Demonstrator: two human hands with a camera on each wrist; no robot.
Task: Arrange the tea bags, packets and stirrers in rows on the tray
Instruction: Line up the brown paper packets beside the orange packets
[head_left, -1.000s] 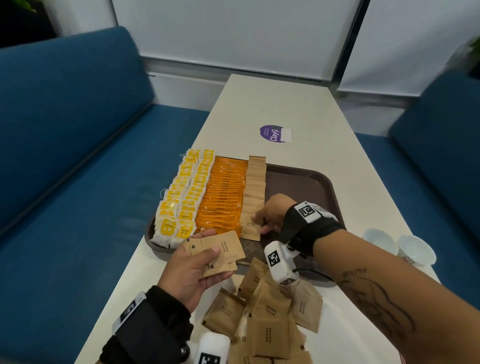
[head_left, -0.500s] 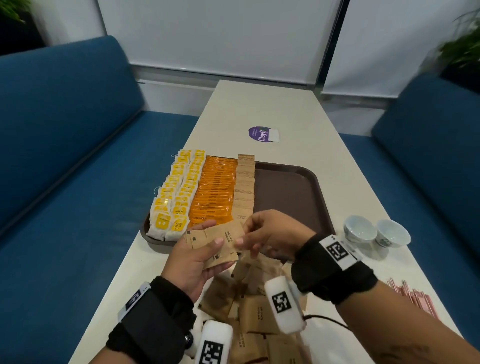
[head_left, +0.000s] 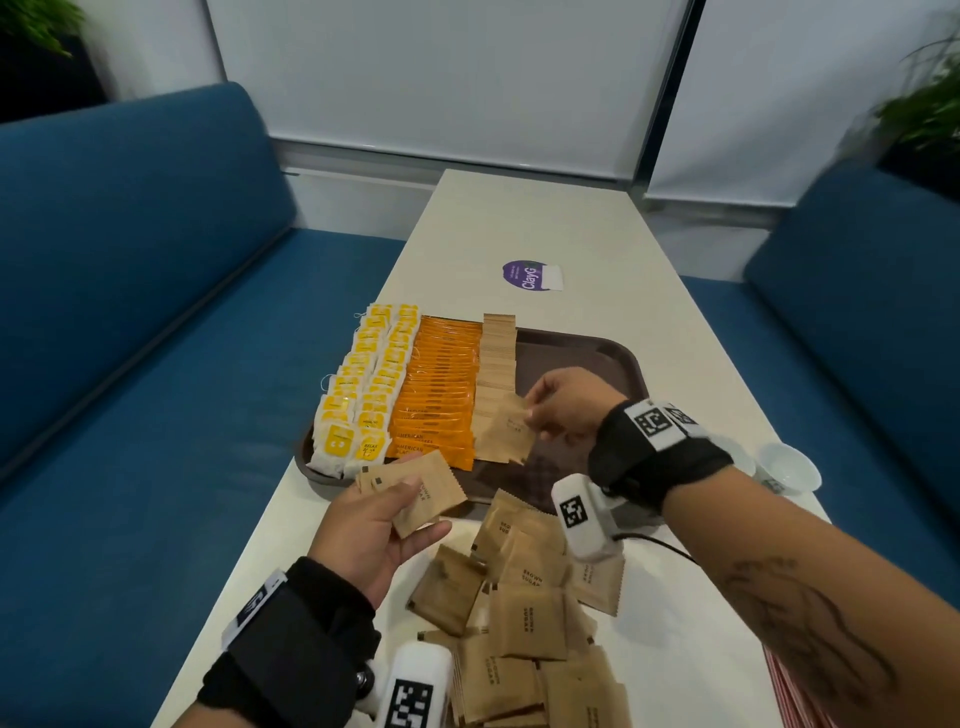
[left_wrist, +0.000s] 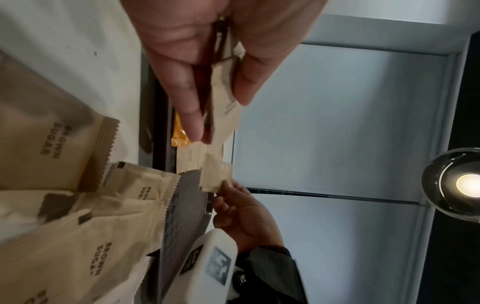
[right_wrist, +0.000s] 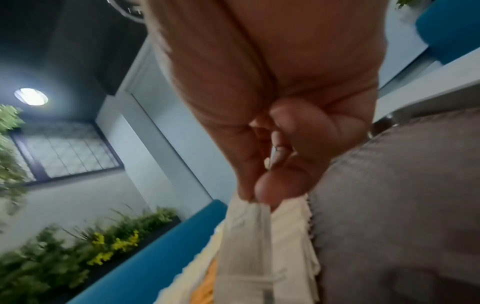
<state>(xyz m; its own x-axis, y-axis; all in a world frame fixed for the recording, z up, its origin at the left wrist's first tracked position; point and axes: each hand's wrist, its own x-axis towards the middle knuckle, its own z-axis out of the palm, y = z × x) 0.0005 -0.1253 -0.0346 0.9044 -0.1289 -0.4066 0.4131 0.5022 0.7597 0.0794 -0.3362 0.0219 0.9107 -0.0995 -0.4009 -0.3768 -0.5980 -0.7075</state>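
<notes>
We've got our right hand (head_left: 563, 410) pinching one brown sugar packet (head_left: 506, 431) by its edge, over the near end of the brown row (head_left: 497, 364) on the tray (head_left: 597, 358). Our left hand (head_left: 374, 525) grips a small stack of packets (head_left: 413, 486) just off the tray's near left corner. How many are in the stack we can't tell. The loose pile (head_left: 524, 613) on the table (head_left: 545, 234) runs off the bottom edge. The right wrist view is mostly blurry palm. The stirrers (head_left: 795, 691) are barely a pink sliver, cut off at the near right.

Brown tray (head_left: 582, 358), orange packets (head_left: 441, 384) (yellow-tagged tea bags (head_left: 363, 395)).
</notes>
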